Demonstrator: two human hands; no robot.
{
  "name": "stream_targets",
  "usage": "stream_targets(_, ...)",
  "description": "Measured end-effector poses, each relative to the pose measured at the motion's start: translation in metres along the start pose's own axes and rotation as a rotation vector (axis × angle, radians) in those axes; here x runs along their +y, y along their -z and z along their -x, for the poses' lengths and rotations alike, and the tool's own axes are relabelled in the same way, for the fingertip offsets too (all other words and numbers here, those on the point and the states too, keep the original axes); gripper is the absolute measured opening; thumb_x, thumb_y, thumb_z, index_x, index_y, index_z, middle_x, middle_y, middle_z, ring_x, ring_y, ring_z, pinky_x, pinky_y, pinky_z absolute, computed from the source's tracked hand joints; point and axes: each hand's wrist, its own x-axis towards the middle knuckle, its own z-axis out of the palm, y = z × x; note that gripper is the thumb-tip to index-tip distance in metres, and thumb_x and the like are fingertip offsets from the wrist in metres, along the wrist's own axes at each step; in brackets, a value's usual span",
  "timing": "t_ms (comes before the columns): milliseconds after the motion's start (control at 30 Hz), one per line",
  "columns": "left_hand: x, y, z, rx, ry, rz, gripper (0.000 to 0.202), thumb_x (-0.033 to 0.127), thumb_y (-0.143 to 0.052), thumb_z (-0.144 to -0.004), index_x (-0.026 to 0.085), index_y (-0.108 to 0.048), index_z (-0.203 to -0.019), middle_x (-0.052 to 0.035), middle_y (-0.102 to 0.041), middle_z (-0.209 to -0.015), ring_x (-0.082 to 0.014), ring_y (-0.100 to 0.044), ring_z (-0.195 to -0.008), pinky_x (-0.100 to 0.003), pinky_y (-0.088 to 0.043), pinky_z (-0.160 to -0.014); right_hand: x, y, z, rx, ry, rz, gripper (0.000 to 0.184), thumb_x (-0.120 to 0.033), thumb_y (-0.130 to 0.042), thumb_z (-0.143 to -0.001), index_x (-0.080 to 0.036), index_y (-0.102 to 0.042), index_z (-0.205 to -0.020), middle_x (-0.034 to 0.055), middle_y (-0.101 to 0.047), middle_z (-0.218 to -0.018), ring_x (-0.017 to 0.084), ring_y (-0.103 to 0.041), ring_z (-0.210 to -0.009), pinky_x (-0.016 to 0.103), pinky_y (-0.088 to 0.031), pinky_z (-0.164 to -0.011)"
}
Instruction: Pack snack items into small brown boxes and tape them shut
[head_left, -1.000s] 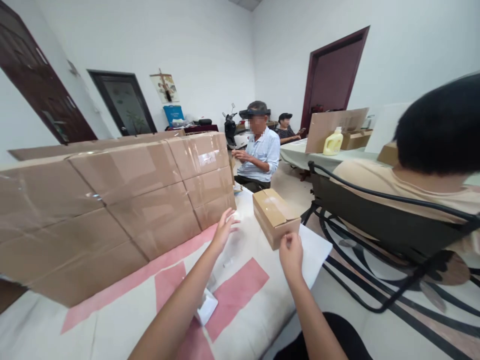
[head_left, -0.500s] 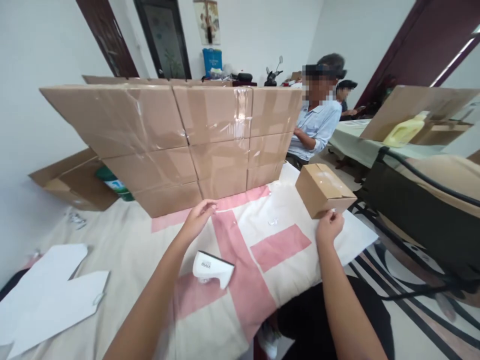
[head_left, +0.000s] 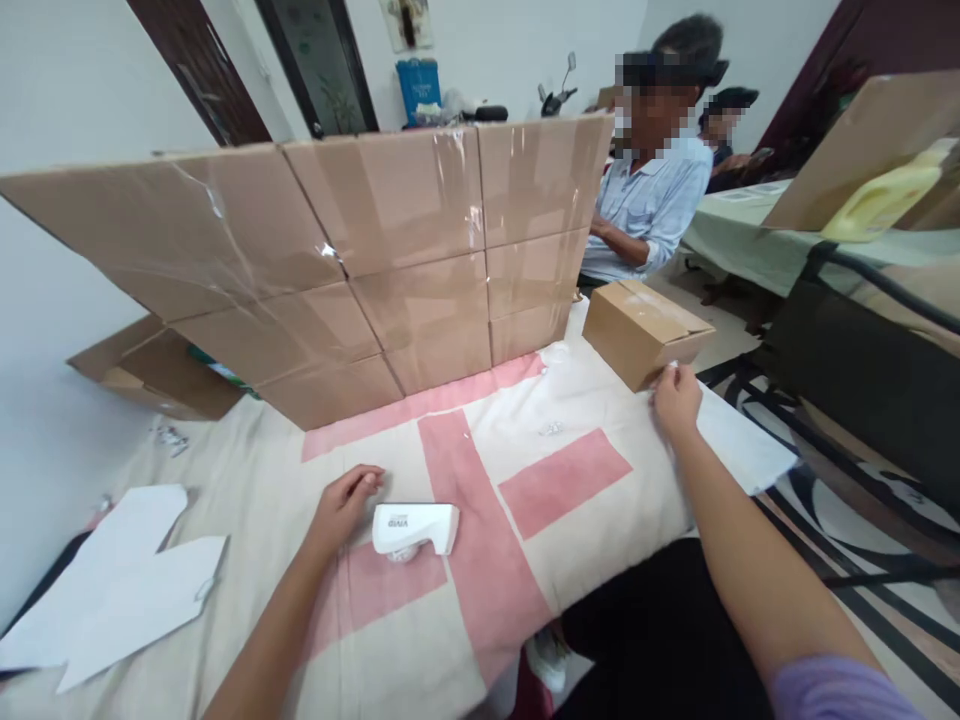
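So closest in there's this white VIVID gadget [head_left: 416, 528] lying on the pink-and-cream cloth [head_left: 566, 485], long axis pretty much left to right across the person's front, with a stubby leg at the right end pointing back toward them. The left hand [head_left: 349, 505] is easily the nearer one, just off the gadget's left end, so the thing lies to that hand's right and a touch closer to the body. Can't tell if they're actually touching. Its fingers are loosely curled and I don't see anything in them, but the palm's hidden, so no promises. Right hand [head_left: 676, 400] is well apart from the gadget, farther out and off to the right, fingertips pinched together with a whitish bit [head_left: 673, 366] at the tips, too small to name. That hand is right at the near end of a small carton [head_left: 634, 335], which runs diagonally away to the left; whether skin meets cardboard, dunno. Past the gadget stands a big wall of taped boxes [head_left: 420, 240]. Beyond its right edge there's a person in a light blue shirt [head_left: 652, 205], then a yellow jug [head_left: 881, 203] on a green-covered table [head_left: 739, 240].
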Motion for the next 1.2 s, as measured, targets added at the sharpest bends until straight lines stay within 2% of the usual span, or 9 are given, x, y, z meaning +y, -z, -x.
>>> stream_targets(133,0.005,0.004,0.012,0.002,0.031,-0.047,0.054,0.069,-0.052,-0.091,0.019,-0.070,-0.095,-0.0082,-0.072,-0.086,-0.0244,-0.065,-0.080,-0.036,-0.051,-0.079,0.004,-0.012,-0.001,-0.093,0.075,0.032,0.020,-0.039,-0.050,-0.094,-0.021,-0.058,-0.099,0.0094,-0.070,-0.090,0.023,-0.059,-0.080,0.037,-0.043,-0.079)
stream_targets(267,0.012,0.007,0.039,-0.153,0.021,-0.087,0.073,0.083,-0.052,-0.083,0.020,-0.071,-0.114,-0.0119,-0.072,-0.109,-0.0308,-0.066,-0.101,-0.041,-0.050,-0.093,0.012,-0.011,0.002,-0.169,0.107,0.023,0.020,-0.036,-0.055,-0.093,-0.023,-0.060,-0.106,0.0102,-0.070,-0.089,0.023,-0.059,-0.079,0.040,-0.043,-0.080)
stream_targets(433,0.033,-0.006,0.059,-0.130,0.140,-0.110,0.056,0.063,-0.057,-0.092,0.022,-0.064,-0.130,-0.0111,-0.066,-0.131,-0.0304,-0.061,-0.117,-0.040,-0.046,-0.100,0.021,-0.002,0.005,-0.184,0.114,-0.096,0.022,-0.042,-0.053,-0.095,-0.025,-0.060,-0.109,0.0076,-0.068,-0.084,0.024,-0.058,-0.068,0.042,-0.045,-0.073)
stream_targets(767,0.075,-0.047,0.003,-0.173,0.309,0.042,0.041,0.054,-0.058,-0.082,0.018,-0.077,-0.090,-0.0074,-0.074,-0.094,-0.0248,-0.066,-0.085,-0.032,-0.049,-0.074,-0.003,0.012,0.015,-0.144,-0.044,0.028,0.025,-0.030,-0.061,-0.085,-0.021,-0.053,-0.106,0.0093,-0.064,-0.083,0.021,-0.050,-0.073,0.040,-0.037,-0.073)
stream_targets(867,0.075,-0.063,-0.017,-0.059,0.320,0.073,0.038,0.046,-0.051,-0.082,0.018,-0.076,-0.085,-0.0064,-0.074,-0.089,-0.0229,-0.066,-0.083,-0.031,-0.048,-0.073,-0.019,0.027,0.026,-0.098,-0.060,0.127,0.025,-0.028,-0.061,-0.083,-0.019,-0.053,-0.105,0.0104,-0.062,-0.083,0.019,-0.044,-0.070,0.039,-0.033,-0.070)
stream_targets(933,0.073,-0.073,-0.028,0.030,0.318,0.097,0.036,0.044,-0.049,-0.080,0.018,-0.074,-0.081,-0.0052,-0.070,-0.079,-0.0207,-0.063,-0.075,-0.030,-0.045,-0.067,-0.035,0.035,0.046,-0.138,0.045,0.131,0.020,-0.029,-0.062,-0.083,-0.020,-0.053,-0.099,0.0066,-0.059,-0.077,0.019,-0.045,-0.068,0.038,-0.032,-0.069)
stream_targets(1033,0.071,-0.084,-0.039,0.064,0.305,0.161,0.030,0.042,-0.056,-0.075,0.017,-0.072,-0.075,-0.0038,-0.065,-0.069,-0.0183,-0.058,-0.065,-0.028,-0.041,-0.060,-0.067,0.038,0.100,-0.383,0.374,0.041,0.017,-0.032,-0.063,-0.084,-0.022,-0.052,-0.091,0.0037,-0.059,-0.075,0.020,-0.053,-0.068,0.034,-0.038,-0.067)
stream_targets(1100,0.071,-0.088,-0.041,0.071,0.293,0.211,0.028,0.041,-0.059,-0.072,0.016,-0.072,-0.073,-0.0033,-0.064,-0.066,-0.0171,-0.056,-0.061,-0.028,-0.040,-0.058,-0.088,0.032,0.146,-0.613,0.653,-0.094,0.018,-0.036,-0.062,-0.088,-0.021,-0.055,-0.095,0.0079,-0.066,-0.091,0.024,-0.062,-0.082,0.036,-0.046,-0.074)
stream_targets(1200,0.070,-0.092,-0.038,0.139,0.273,0.284,0.030,0.044,-0.059,-0.075,0.016,-0.071,-0.076,-0.0029,-0.061,-0.064,-0.0163,-0.054,-0.059,-0.028,-0.040,-0.057,-0.115,0.015,0.208,-0.876,0.948,-0.167,0.043,-0.044,-0.065,-0.090,-0.017,-0.055,-0.122,0.0169,-0.065,-0.127,0.032,-0.062,-0.115,0.045,-0.052,-0.093)
